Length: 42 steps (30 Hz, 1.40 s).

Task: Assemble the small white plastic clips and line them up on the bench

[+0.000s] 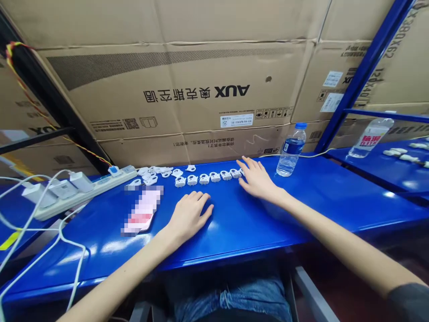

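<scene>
My left hand (191,212) rests palm down on the blue tabletop (241,228), thumb apart from the fingers, holding nothing that shows. Beyond it runs a row of several small white plug-like pieces (204,179) with short prongs toward me. My right hand (256,179) is stretched out at the right end of that row, fingers spread. Its fingers partly cover the last piece, and I cannot tell whether they touch it. A loose pile of similar white pieces (156,172) lies left of the row. Between the pile and my left arm is a phone-like flat item (144,210), blurred out.
A water bottle (291,152) with a blue cap stands right of my right hand. At left, a power strip (97,190) carries white chargers and loose cables (80,255). Large cartons (201,67) wall off the back. Another bottle (370,136) stands beyond the blue post (362,76).
</scene>
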Each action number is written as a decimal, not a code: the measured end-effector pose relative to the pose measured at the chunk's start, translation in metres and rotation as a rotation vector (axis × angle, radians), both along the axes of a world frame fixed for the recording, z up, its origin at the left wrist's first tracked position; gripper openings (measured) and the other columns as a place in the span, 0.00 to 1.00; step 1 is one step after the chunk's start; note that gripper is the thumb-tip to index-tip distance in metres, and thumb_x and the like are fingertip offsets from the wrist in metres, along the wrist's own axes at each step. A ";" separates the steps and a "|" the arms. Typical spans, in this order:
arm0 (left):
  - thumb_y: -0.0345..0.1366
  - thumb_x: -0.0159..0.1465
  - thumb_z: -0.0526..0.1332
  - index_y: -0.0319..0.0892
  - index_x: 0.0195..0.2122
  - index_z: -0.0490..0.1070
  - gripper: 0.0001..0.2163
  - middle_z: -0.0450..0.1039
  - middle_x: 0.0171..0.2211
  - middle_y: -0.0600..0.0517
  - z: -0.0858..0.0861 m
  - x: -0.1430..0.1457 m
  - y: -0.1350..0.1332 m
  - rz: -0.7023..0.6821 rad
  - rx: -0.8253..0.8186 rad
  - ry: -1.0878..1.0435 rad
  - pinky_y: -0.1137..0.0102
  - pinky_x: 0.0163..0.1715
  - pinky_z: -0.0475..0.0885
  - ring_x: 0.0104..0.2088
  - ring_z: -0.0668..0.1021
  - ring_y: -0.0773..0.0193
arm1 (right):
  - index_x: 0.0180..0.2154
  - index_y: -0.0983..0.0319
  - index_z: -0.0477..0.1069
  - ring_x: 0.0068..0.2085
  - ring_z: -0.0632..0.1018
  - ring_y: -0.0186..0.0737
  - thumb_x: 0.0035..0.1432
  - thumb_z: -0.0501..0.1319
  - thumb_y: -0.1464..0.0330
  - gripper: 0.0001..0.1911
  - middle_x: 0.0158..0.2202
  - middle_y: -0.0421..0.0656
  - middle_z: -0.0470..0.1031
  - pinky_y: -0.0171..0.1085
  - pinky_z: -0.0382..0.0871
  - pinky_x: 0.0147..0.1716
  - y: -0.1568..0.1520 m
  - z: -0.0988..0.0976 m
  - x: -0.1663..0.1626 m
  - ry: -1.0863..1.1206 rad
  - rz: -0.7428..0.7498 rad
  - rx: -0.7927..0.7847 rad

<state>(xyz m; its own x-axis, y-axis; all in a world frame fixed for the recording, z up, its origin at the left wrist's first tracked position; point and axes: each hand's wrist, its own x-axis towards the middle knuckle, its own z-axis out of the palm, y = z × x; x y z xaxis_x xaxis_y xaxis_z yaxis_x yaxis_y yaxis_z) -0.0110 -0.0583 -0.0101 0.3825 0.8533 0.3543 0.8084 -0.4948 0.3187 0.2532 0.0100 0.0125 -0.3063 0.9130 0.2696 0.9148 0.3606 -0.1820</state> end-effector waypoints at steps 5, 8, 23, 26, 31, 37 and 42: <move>0.40 0.73 0.50 0.44 0.38 0.76 0.15 0.79 0.35 0.45 0.005 0.006 0.040 -0.249 0.121 0.099 0.65 0.38 0.74 0.37 0.80 0.56 | 0.72 0.68 0.56 0.66 0.72 0.64 0.64 0.60 0.69 0.37 0.69 0.63 0.65 0.55 0.67 0.63 0.043 0.020 0.020 -0.222 -0.055 -0.133; 0.38 0.73 0.51 0.44 0.37 0.75 0.14 0.78 0.32 0.47 0.000 0.010 0.048 -0.316 0.159 0.138 0.69 0.32 0.70 0.34 0.78 0.59 | 0.67 0.65 0.63 0.61 0.76 0.61 0.64 0.61 0.66 0.31 0.63 0.60 0.71 0.50 0.70 0.57 0.044 0.018 0.021 -0.260 -0.087 -0.149; 0.38 0.71 0.55 0.43 0.40 0.76 0.10 0.74 0.27 0.54 -0.006 0.001 0.045 -0.189 0.018 -0.068 0.70 0.31 0.64 0.27 0.74 0.64 | 0.54 0.59 0.75 0.52 0.81 0.56 0.68 0.60 0.59 0.17 0.54 0.53 0.80 0.43 0.70 0.45 0.042 0.009 0.030 -0.065 -0.273 -0.065; 0.39 0.69 0.57 0.43 0.41 0.76 0.09 0.75 0.27 0.54 -0.004 0.005 0.045 -0.094 -0.046 -0.248 0.69 0.32 0.67 0.27 0.75 0.64 | 0.55 0.59 0.74 0.48 0.81 0.49 0.68 0.59 0.62 0.17 0.56 0.52 0.77 0.40 0.71 0.45 0.031 0.012 0.016 0.068 -0.212 0.042; 0.43 0.65 0.61 0.43 0.45 0.74 0.12 0.75 0.27 0.55 -0.004 0.007 0.050 0.046 -0.088 -0.555 0.67 0.35 0.71 0.28 0.75 0.63 | 0.53 0.59 0.74 0.45 0.81 0.42 0.68 0.60 0.64 0.14 0.58 0.48 0.75 0.38 0.73 0.47 0.003 0.000 -0.030 0.255 0.105 0.106; 0.44 0.64 0.63 0.43 0.40 0.74 0.10 0.74 0.26 0.55 -0.005 0.007 0.052 0.046 -0.080 -0.567 0.67 0.36 0.72 0.29 0.74 0.63 | 0.57 0.57 0.73 0.49 0.80 0.46 0.70 0.57 0.63 0.18 0.63 0.49 0.71 0.41 0.76 0.44 -0.014 -0.018 -0.055 0.228 0.223 0.129; 0.43 0.64 0.63 0.43 0.36 0.75 0.09 0.76 0.28 0.54 -0.004 0.007 0.053 0.061 -0.069 -0.586 0.67 0.37 0.72 0.30 0.76 0.63 | 0.57 0.57 0.73 0.50 0.80 0.48 0.70 0.56 0.63 0.17 0.62 0.50 0.71 0.42 0.77 0.44 -0.015 -0.020 -0.056 0.216 0.229 0.143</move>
<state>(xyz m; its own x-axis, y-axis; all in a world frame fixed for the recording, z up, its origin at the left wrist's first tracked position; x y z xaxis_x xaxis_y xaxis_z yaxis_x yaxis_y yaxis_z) -0.0039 -0.0057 -0.0144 0.0892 0.8961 0.4347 0.5145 -0.4152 0.7503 0.1977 -0.0048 -0.0077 -0.4204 0.7758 0.4705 0.7532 0.5876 -0.2958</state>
